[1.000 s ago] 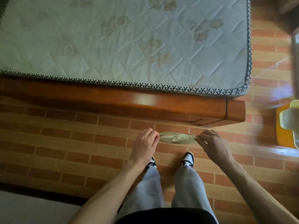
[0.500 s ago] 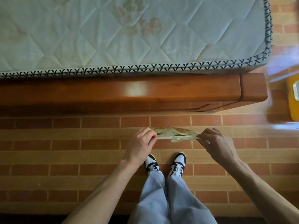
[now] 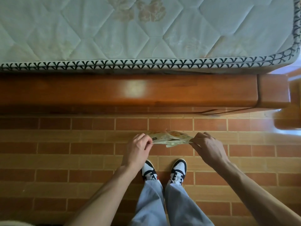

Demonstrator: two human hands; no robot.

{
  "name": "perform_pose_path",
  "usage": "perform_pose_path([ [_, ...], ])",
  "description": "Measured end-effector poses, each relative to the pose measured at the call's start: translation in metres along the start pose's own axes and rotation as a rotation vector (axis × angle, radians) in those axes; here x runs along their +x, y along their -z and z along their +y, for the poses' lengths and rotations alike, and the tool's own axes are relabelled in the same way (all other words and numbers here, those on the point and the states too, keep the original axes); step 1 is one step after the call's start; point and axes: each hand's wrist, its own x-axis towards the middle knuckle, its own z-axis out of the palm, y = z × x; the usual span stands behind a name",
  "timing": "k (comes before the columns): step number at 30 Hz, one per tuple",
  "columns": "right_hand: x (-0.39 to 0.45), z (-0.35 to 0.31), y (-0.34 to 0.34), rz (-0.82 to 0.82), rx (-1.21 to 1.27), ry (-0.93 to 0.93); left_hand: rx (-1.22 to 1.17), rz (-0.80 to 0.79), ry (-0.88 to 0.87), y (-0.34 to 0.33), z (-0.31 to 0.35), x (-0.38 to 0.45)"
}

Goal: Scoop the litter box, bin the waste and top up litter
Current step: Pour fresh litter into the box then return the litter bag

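A flat printed packet (image 3: 169, 138), pale yellow and cream with a small dark block of print near its left end, is stretched out in the air between both hands; the lettering is too small to read and no brand can be made out; whether it is a litter bag cannot be told. The left hand (image 3: 138, 149) pinches the packet's left edge between thumb and curled fingers; the right hand (image 3: 206, 145) pinches its right edge the same way. Below the packet stand two black-and-white sneakers (image 3: 162, 171) under pale blue trousers (image 3: 162, 203), on a brick-patterned floor (image 3: 65, 152); beyond the packet runs a glossy wooden bed frame (image 3: 114, 90) bearing a quilted mattress (image 3: 130, 33) with dark Y-shaped edging.
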Motion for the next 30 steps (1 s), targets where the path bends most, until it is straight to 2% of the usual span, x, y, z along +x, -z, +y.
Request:
perform_pose_path([
  [9,0.036,0.010,-0.024,0.002,-0.010,0.018,0.011,0.077,0.027,-0.025,-0.024,0.035],
  [21,0.092,0.002,-0.020,0.069,-0.063,0.061,0.136,0.109,0.071,-0.011,-0.039,0.081],
  [26,0.107,-0.001,-0.019,0.143,-0.079,0.018,0.144,0.136,0.118,-0.013,-0.041,0.089],
  [30,0.109,-0.004,-0.030,0.133,-0.116,-0.014,0.155,0.209,0.134,-0.015,-0.043,0.098],
])
